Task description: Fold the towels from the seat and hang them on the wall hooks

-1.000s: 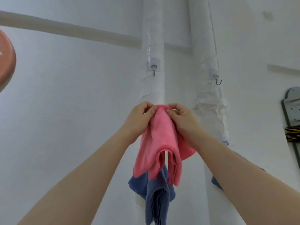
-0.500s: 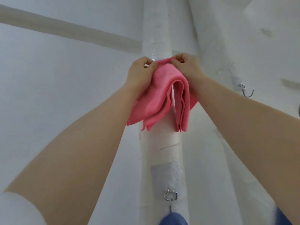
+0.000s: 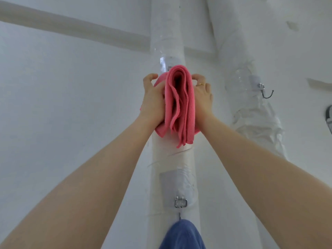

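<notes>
A folded pink towel (image 3: 179, 105) hangs against the white wrapped pipe (image 3: 168, 33), its top fold just under a taped patch where a hook sits, the hook itself hidden. My left hand (image 3: 153, 101) presses the towel's left side and my right hand (image 3: 202, 99), with a ring, presses its right side; fingers are spread along the cloth. Below, a blue towel (image 3: 182, 234) hangs from a metal hook (image 3: 180, 203) on the same pipe.
A second wrapped pipe (image 3: 251, 114) stands to the right with a bare dark hook (image 3: 267, 92). White wall surrounds both. A grey object (image 3: 329, 119) shows at the right edge.
The pink towel went up from in front of the blue towel to the upper hook area. My hands slid from pinching its top fold down to its sides.
</notes>
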A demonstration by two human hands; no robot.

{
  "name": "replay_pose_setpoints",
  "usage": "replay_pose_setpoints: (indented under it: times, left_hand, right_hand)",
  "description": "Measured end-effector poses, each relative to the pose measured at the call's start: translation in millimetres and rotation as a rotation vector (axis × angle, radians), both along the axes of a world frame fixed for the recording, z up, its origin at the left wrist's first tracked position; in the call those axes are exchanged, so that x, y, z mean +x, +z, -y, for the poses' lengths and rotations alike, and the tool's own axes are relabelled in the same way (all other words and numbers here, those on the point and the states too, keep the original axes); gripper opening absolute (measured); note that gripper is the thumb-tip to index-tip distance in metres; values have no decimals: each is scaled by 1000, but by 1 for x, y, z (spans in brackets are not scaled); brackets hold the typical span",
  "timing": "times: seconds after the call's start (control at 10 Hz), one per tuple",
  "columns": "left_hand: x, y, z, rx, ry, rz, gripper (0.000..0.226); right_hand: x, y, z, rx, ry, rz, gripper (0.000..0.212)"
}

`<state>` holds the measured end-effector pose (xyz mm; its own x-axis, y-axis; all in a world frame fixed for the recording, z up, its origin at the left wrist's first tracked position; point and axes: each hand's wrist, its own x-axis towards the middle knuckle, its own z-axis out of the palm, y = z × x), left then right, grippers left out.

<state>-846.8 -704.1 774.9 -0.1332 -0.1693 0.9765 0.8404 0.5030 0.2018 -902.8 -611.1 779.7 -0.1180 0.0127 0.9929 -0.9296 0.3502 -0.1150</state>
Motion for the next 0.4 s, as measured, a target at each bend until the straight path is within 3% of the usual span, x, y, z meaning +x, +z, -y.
replay_pose_setpoints:
  times: [0.1, 0.2, 0.3, 0.4]
  left_hand:
    - [1, -14, -2, -181, 507, 42, 56]
    - [7, -26, 1, -329, 657, -40, 50]
    - [19, -51, 1, -250, 502, -16, 50]
    - [44, -85, -11, -126, 542, 69, 45]
  right_hand:
    - [4, -23, -5, 126, -71, 107, 43]
    - [7, -47, -16, 210, -154, 142, 48]
    - [15, -80, -36, 161, -57, 138, 47]
    - [27, -104, -61, 78, 46, 175, 42]
